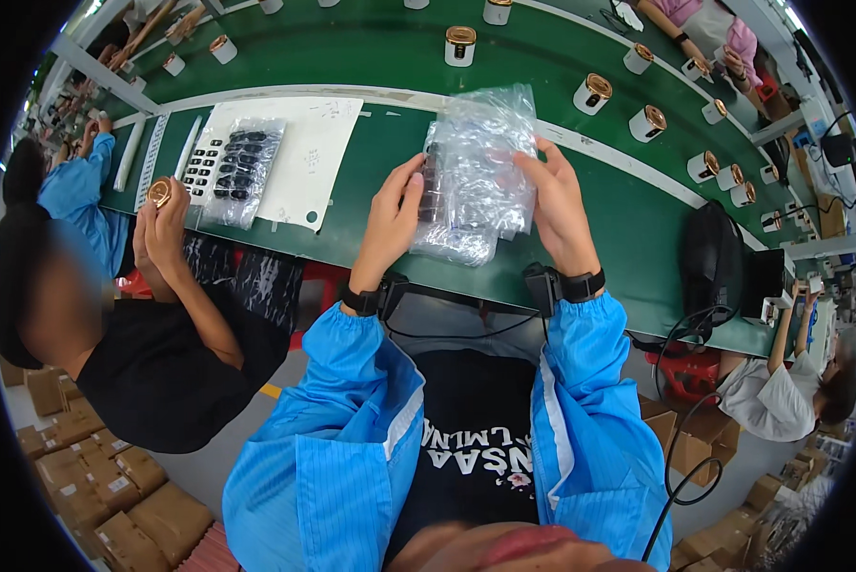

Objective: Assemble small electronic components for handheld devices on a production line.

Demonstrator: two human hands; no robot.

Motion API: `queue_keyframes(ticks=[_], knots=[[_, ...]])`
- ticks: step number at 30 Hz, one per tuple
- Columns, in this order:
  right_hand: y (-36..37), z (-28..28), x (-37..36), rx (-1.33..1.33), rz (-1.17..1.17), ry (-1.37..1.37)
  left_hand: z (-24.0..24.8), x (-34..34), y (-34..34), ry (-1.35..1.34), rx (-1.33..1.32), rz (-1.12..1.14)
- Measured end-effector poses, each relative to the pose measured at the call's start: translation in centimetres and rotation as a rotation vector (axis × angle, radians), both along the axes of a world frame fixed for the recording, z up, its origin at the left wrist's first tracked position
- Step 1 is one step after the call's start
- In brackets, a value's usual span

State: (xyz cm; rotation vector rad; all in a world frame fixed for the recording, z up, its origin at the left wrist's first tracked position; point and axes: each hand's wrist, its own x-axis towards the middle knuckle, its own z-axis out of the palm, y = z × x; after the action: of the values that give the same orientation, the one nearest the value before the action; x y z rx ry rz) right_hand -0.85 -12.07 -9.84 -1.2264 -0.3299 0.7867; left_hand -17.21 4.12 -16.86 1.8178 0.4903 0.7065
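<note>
Over the green bench in front of me are crinkled clear plastic bags [490, 143], stacked on each other. Dark small parts show through at their left side. My left hand [395, 214] is closed on the left edge of the bags, thumb uppermost. At the right edge, my right hand [560, 205] grips the plastic between thumb and fingers, partly hidden behind the film. Left of my hands, another clear bag with rows of black parts [247, 164] lies on a white board [314, 162], beside a sheet of small black pieces [201, 170].
White devices with gold tops [460, 46] stand along the green conveyor [352, 48] beyond a pale rail. A black bag [712, 257] sits on the bench at right. A co-worker [161, 362] at left holds a gold-topped piece [160, 193]. Cardboard boxes [132, 515] lie on the floor.
</note>
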Motion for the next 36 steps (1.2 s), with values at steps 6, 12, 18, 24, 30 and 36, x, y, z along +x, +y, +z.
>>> queue_keyframes(ticks=[6, 12, 18, 24, 30, 36], knots=[[3.3, 0.4, -2.6, 0.014, 0.011, 0.086, 1.0, -0.3, 0.0, -0.083, -0.348, 0.03], [1.3, -3.7, -1.7, -0.15, -0.033, -0.253, 1.3, 0.1, 0.9, -0.06, -0.435, -0.006], [-0.3, -1.7, -3.2, -0.758, 0.012, -0.892, -0.3, 0.2, 1.7, -0.036, -0.305, 0.008], [-0.2, -3.1, -3.9, -0.568, -0.302, -1.416, 0.4, 0.1, 2.1, 0.04, -0.279, -0.012], [0.8, -4.6, -1.7, -0.509, -0.127, -0.943, 0.8, 0.4, 2.3, 0.054, -0.321, -0.025], [0.3, -4.9, -1.8, -0.539, -0.136, -0.868, 0.3, 0.3, 2.3, 0.046, -0.279, -0.015]])
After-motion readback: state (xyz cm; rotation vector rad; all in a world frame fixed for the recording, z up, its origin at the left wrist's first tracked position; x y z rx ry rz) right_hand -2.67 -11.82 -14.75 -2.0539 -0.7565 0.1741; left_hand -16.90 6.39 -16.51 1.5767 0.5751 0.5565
